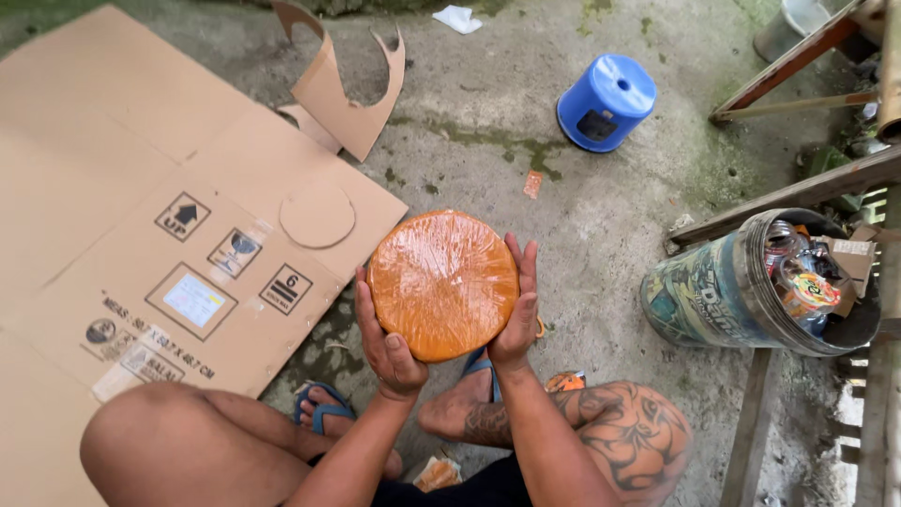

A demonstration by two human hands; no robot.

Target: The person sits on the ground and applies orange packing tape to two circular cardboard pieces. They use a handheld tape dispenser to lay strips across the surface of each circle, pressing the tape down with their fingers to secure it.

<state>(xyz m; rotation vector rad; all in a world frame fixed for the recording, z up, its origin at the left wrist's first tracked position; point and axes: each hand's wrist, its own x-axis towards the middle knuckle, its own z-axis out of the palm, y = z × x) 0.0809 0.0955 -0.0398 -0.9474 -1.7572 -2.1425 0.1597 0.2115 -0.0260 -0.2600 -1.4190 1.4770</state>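
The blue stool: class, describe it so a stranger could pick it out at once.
Start from the flattened cardboard on the concrete ground and look right, past the cut curved piece. There lies the blue stool, tipped over. It is the only bright blue plastic thing on the bare ground.

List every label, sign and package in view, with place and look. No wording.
Handling-symbol marks: black-outlined diamonds and squares printed on the flattened brown cardboard, left.
White sticker: rectangular, framed, on that cardboard.
Printed bucket: right, blue-green graphics, holding colourful packets.
Orange disc: plastic-wrapped, between both hands.
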